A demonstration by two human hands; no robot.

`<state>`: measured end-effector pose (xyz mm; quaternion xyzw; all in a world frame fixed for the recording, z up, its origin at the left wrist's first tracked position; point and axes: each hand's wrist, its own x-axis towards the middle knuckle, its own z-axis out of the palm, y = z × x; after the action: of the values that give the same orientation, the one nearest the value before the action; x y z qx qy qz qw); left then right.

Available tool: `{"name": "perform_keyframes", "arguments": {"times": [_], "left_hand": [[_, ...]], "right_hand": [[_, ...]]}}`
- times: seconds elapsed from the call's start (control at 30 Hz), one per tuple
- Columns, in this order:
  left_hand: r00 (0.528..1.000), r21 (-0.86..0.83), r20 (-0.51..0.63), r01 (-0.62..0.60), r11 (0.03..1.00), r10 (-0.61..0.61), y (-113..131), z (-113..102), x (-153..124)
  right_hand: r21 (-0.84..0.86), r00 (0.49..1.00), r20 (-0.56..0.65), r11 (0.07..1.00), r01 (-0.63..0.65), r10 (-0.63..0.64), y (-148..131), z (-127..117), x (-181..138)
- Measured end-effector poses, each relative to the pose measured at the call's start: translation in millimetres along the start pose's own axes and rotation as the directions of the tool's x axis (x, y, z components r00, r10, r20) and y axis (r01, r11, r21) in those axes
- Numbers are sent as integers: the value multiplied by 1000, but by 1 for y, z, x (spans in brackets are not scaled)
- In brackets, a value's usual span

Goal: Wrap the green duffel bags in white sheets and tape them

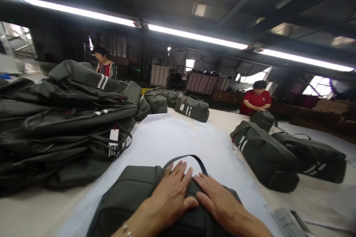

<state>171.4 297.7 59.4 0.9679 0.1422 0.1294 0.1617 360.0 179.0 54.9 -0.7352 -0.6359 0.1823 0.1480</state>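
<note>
A dark grey-green duffel bag (133,183) lies right in front of me on a white sheet (178,137), its black carry strap (198,159) arching up on the far side. Flat on top of the bag rests my left hand (174,189), fingers stretched out. Beside it, my right hand (217,196) also presses on the bag's top with its fingers extended. The two thumbs come close together but hold nothing. The near part of the bag is hidden by my forearms and the frame's lower edge.
A tall heap of similar bags (69,118) fills the left side. Filled bags stand at the far end (191,108) and on the right (264,155). A grey boxy object (290,222) lies at lower right. One person (107,67) is behind the heap; another, in red (256,102), handles a bag.
</note>
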Motion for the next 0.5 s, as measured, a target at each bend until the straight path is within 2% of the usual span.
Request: {"name": "perform_keyframes", "arguments": {"times": [0.1,0.17,0.23,0.27,0.33,0.4,0.5], "left_hand": [[993,-19,76,93,995,-92,-10,23,7],[989,-34,92,118,992,-115,-13,24,5],[981,-16,141,133,991,-130,-15,19,3],[979,3,162,126,992,-124,-16,17,2],[984,44,159,72,996,-78,-24,19,1],[994,74,109,-16,997,8,-40,29,-3],[999,142,-19,-35,989,39,-75,60,-15]], "right_hand": [[104,988,155,994,-41,25,-7,-2,9],[286,970,242,956,-57,-15,6,-18,12],[485,962,273,868,-108,-33,33,-40,25],[541,973,233,830,-136,7,52,-49,37],[548,983,56,817,-176,174,100,-62,68],[490,939,-141,846,-208,313,153,-64,106],[443,865,-300,862,-246,402,226,-54,168]]}}
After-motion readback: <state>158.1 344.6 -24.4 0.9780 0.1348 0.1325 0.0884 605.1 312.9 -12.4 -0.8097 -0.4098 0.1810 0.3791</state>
